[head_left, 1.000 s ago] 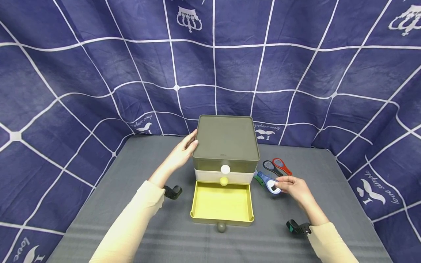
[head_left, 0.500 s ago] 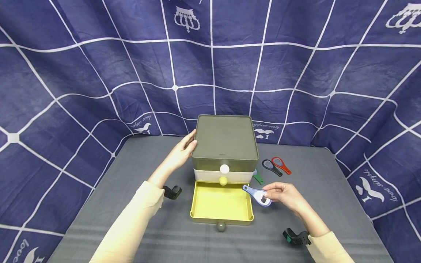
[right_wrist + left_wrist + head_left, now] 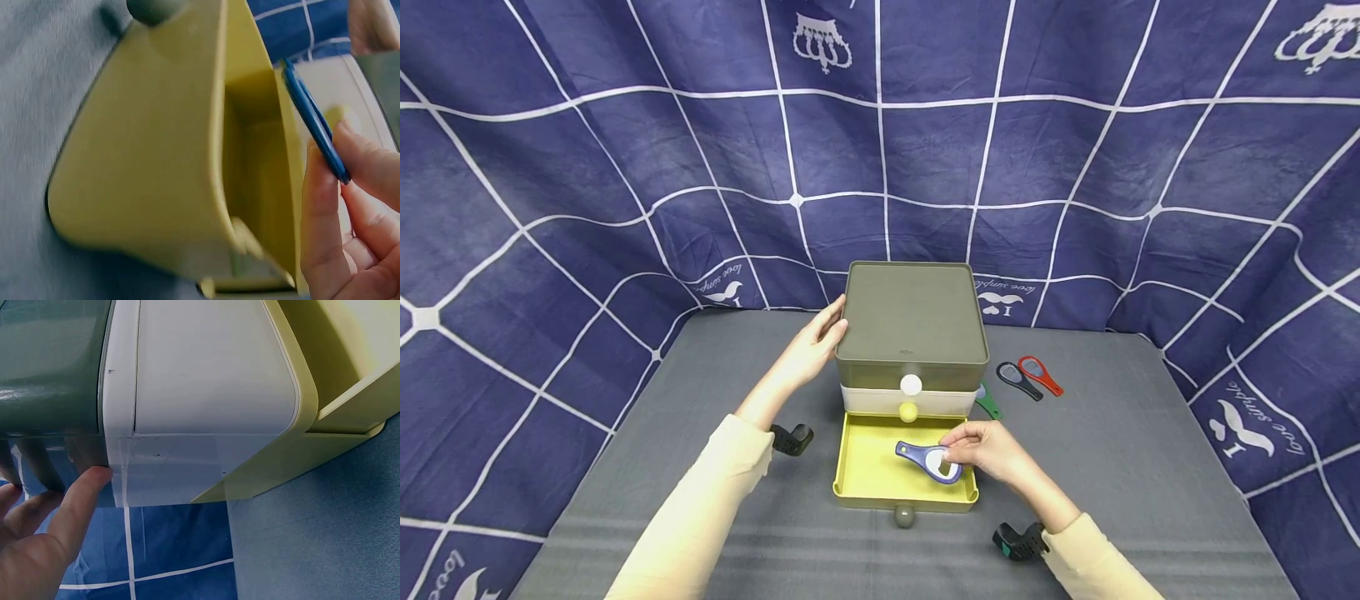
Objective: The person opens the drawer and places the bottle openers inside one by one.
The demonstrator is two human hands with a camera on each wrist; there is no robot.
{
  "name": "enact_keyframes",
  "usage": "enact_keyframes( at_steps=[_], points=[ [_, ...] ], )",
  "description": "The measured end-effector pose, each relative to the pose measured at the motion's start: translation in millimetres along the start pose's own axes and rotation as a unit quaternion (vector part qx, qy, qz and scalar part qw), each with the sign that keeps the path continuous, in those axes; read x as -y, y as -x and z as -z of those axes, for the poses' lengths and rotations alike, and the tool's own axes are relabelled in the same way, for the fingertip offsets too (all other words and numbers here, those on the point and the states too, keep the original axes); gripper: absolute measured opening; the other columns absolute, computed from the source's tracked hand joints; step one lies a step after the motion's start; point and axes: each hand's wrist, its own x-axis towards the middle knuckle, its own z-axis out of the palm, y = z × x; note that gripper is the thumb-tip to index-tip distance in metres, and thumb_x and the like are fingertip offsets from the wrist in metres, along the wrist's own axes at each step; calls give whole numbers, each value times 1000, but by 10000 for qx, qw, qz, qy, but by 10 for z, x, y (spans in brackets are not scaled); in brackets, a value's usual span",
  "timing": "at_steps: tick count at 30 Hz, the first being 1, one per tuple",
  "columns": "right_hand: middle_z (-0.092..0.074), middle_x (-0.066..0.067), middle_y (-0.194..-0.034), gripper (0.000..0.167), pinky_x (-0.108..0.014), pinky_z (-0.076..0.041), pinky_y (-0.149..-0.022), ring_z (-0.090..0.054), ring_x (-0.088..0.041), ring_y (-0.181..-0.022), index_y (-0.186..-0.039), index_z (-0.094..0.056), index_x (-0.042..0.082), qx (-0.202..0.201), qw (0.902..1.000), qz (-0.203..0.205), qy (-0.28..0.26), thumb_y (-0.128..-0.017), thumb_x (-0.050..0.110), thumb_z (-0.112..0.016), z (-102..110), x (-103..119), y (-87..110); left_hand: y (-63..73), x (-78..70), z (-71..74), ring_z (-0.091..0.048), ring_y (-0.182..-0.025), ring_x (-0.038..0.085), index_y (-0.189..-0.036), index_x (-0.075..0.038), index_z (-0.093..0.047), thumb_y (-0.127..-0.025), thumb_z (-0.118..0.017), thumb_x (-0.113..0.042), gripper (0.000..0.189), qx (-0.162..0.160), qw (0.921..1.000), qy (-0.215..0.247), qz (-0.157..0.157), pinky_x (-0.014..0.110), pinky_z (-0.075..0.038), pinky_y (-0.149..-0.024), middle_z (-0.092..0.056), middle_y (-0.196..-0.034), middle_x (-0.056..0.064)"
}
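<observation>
A small drawer unit [image 3: 913,312] with a dark olive top stands on the grey cloth. Its bottom yellow drawer [image 3: 876,483] is pulled out. My left hand [image 3: 808,354] rests against the unit's left side, fingers extended; in the left wrist view, the hand's fingertips [image 3: 97,476] touch the dark upper part. Over the drawer, my right hand [image 3: 988,454] pinches a blue bottle opener [image 3: 916,455] by its wide end, the handle pointing left. The right wrist view shows the bottle opener [image 3: 312,122] edge-on between thumb and fingers, above the drawer's opening.
To the unit's right lie a black opener [image 3: 1018,381] and a red one [image 3: 1041,377]. A green one [image 3: 988,404] is partly hidden by the unit. A blue checked curtain [image 3: 880,150] hangs behind and at both sides.
My right hand has carried the blue bottle opener leftward from beside the unit to over the yellow drawer. My left hand has stayed at the unit's side.
</observation>
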Motion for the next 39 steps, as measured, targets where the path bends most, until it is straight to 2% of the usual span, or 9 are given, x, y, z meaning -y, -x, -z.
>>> enact_keyframes(
  at_steps=[4,8,14,20,30,34,39],
  points=[
    [-74,-15,-83,21,-18,-55,-63,-64,-3,-70,-95,-69,-12,-55,9994,91,343,-82,2,-76,-178,-26,-81,8,1,1,-29,-147,37,-159,-13,-17,-108,-37,-27,56,15,10000,-40,-8,55,-43,-107,-16,-165,16],
    [-74,-11,-79,14,-17,-53,-60,-65,-5,-68,-89,-72,-5,-266,9964,141,794,-79,3,-79,-344,-47,-153,17,-8,2,-29,-147,38,-159,-14,-17,-109,-37,-27,56,1,10000,-62,-9,56,-43,-108,-16,-164,16],
    [-72,-9,-74,12,-17,-50,-57,-62,-4,-65,-85,-71,-4,-197,9958,106,893,-77,-1,-79,-558,-71,-239,13,-4,3,-29,-147,37,-159,-15,-17,-108,-37,-27,56,1,10000,-40,6,55,-42,-108,-17,-164,16],
    [-70,-5,-72,12,-17,-49,-56,-59,-4,-63,-81,-71,-2,-245,9909,136,1314,-74,-1,-80,-668,-117,-265,15,1,3,-29,-146,38,-159,-13,-17,-108,-37,-27,56,-11,10000,-32,-23,55,-42,-108,-16,-164,17],
    [-73,-9,-83,16,-20,-55,-64,-70,-16,-75,-92,-69,-3,-450,9831,451,1716,-80,3,-77,-646,-165,-201,11,-9,-1,-29,-147,38,-159,-13,-17,-109,-36,-26,56,-19,10000,-18,-48,57,-41,-109,-17,-164,18],
    [-73,-12,-87,17,-19,-56,-68,-71,-20,-79,-95,-69,-5,-405,9854,579,1548,-82,3,-76,-593,-137,-154,10,-3,2,-29,-147,38,-159,-12,-16,-109,-36,-26,56,-24,9999,-99,-55,57,-41,-108,-17,-164,19],
    [-75,-15,-93,20,-16,-56,-70,-73,-21,-83,-100,-69,-7,-340,9919,583,1073,-84,4,-74,-427,-62,-80,16,-12,-1,-31,-146,36,-159,-13,-17,-108,-37,-26,56,-37,9999,-91,-45,55,-44,-107,-19,-163,18]
  ],
)
